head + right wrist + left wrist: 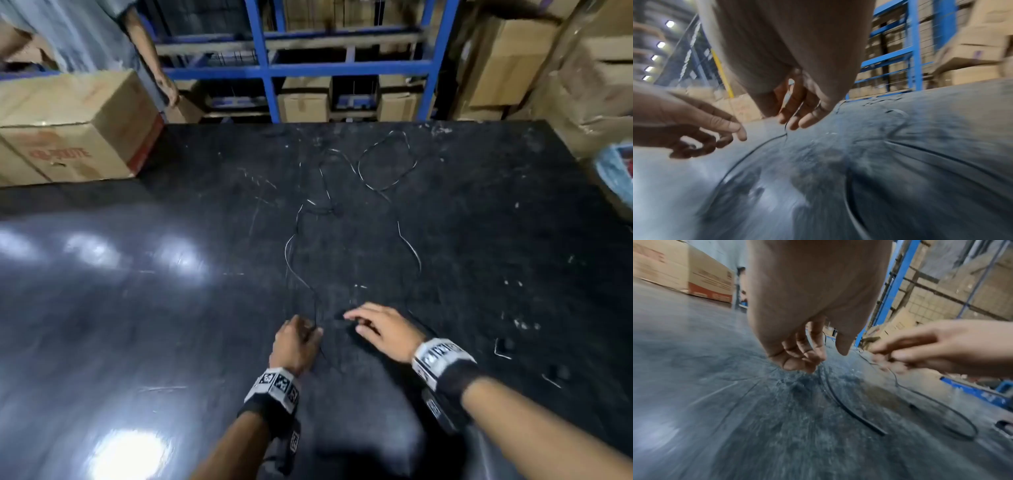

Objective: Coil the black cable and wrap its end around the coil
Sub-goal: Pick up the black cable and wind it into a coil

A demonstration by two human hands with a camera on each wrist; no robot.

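Black cable (387,164) sprawls uncoiled from far loops to the near surface (137,308); left hand (296,346) pinches its near strand, seemingly as anchor; right hand (380,329) hovers beside, fingers relaxed, holding nothing.

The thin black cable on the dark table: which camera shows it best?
The head view: the thin black cable shows nearly whole, lying in loose loops across the dark table. The left wrist view catches only a near stretch with a cut end; the right wrist view shows blurred curves.
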